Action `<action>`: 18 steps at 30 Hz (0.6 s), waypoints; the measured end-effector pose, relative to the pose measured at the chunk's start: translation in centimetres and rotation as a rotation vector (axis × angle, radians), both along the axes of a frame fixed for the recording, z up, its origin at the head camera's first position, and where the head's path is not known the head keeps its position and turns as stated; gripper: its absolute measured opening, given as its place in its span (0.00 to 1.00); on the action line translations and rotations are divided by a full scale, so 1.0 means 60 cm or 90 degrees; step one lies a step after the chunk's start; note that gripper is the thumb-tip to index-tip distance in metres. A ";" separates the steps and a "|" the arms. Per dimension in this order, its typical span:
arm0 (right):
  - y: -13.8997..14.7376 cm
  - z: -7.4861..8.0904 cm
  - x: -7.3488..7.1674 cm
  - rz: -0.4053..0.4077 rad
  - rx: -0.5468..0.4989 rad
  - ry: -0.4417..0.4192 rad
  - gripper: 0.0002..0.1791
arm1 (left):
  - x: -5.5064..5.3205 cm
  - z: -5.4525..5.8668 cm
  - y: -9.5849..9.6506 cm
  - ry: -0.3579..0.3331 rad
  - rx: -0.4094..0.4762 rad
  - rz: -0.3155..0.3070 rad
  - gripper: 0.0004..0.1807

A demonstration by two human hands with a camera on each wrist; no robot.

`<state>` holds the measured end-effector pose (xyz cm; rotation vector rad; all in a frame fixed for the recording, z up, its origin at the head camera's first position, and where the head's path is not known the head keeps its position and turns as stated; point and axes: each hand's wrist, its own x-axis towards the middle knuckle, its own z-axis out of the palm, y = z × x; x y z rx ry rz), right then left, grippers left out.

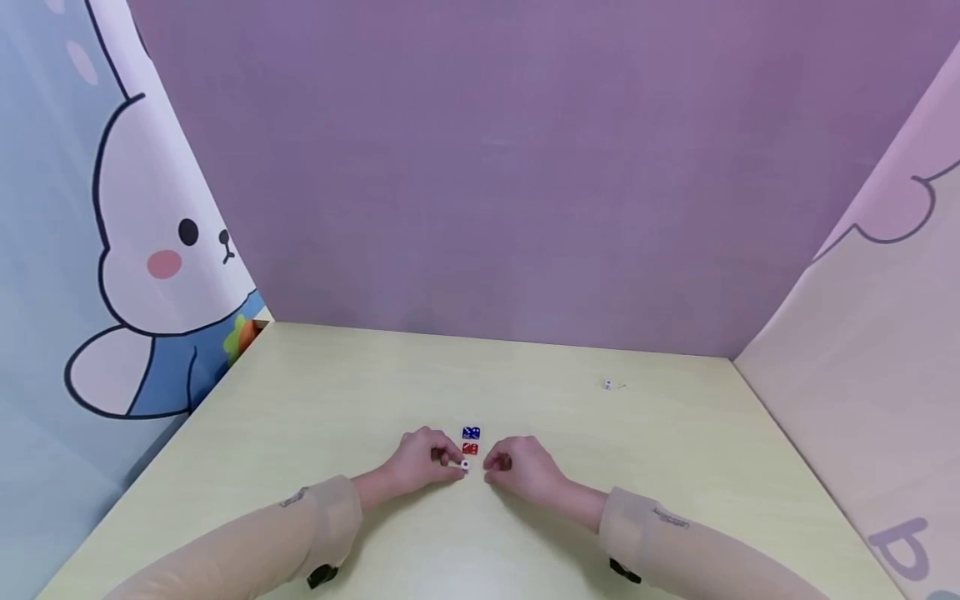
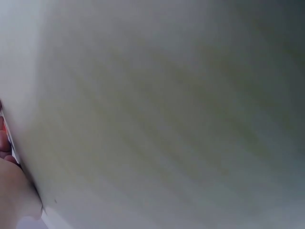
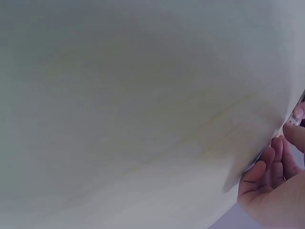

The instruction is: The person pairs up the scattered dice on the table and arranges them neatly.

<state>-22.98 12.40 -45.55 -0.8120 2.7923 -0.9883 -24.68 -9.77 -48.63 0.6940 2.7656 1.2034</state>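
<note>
In the head view my left hand [image 1: 420, 461] pinches a white die [image 1: 465, 467] between thumb and index fingertip, low at the tabletop. Just beyond that die sits a pair of red dice [image 1: 470, 448], side by side. Behind them is a pair of blue dice [image 1: 471, 433], lined up the same way. To the right of the dice, my right hand [image 1: 527, 469] has loosely bent fingers with a gap between thumb and index fingertip, and nothing shows in it. The right wrist view catches its bent fingers [image 3: 271, 167] at the frame's edge.
Farther back on the right of the pale wooden table [image 1: 360, 375] lies another white die [image 1: 608, 385], with a thin dark mark beside it. A purple panel [image 1: 480, 183] rises behind the table. Printed cloths [image 1: 180, 292] hang along both sides.
</note>
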 end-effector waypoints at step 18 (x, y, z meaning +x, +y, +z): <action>0.166 -0.015 -0.042 -0.140 -0.042 0.000 0.08 | 0.003 -0.002 -0.001 -0.025 0.029 0.009 0.08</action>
